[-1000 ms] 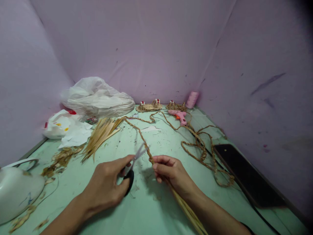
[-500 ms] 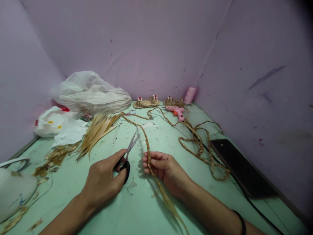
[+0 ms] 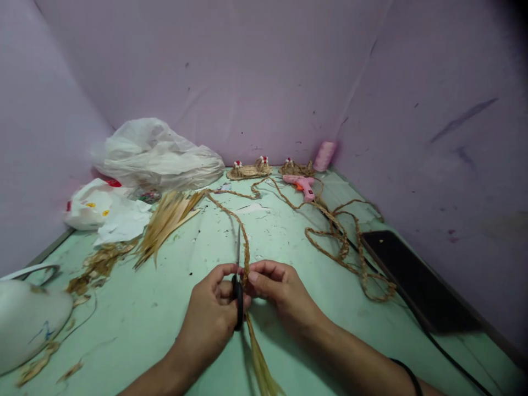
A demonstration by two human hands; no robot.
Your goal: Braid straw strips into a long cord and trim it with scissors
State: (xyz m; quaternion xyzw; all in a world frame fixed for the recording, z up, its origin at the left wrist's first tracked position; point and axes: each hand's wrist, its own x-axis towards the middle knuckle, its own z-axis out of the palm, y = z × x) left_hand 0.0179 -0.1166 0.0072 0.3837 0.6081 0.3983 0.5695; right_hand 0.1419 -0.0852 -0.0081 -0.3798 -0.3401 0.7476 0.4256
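My left hand [image 3: 214,308] is closed on black-handled scissors [image 3: 239,305], whose blades point away from me and look nearly together. Beside it my right hand [image 3: 284,291] pinches a thin braided fibre cord [image 3: 247,258] between thumb and fingers. The two hands meet at the cord, and the scissors lie right alongside it. Below the hands the cord runs out into loose, unbraided straw-coloured strands [image 3: 259,363]. Its far part curves away across the green table [image 3: 173,308]. Some left fingertips are hidden behind the scissors and cord.
A pink glue gun [image 3: 303,186], a pink thread spool [image 3: 325,156] and woven pieces [image 3: 249,171] sit at the back. Dry fibre strips [image 3: 167,223] and a plastic bag [image 3: 159,157] lie left. Cord coils [image 3: 342,242] lie near a dark phone [image 3: 412,280] on the right.
My left hand has moved right with the scissors, up against the cord and my right hand. The blades, apart before, now look nearly closed. The loose strands have swung left.
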